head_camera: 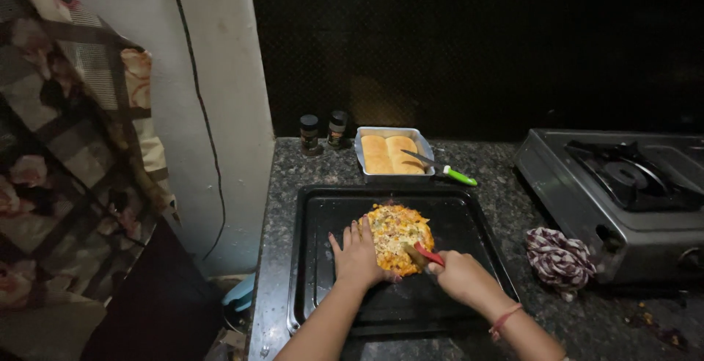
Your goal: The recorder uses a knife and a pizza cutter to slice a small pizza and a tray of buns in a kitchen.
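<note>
Left hand flat, steadying pizza on black tray, tabletop front edge; right hand grip clamped on red-handled knife.

Jars: you have two small spice jars at the back of the counter, side by side, just left of the bun tray; both are dark with black caps.
Labels: each jar carries a band-shaped label, too dim to tell its colours.
Bun tray: a shallow, pale rectangular container, open on top.
Signs and screens: you have none in view.
</note>
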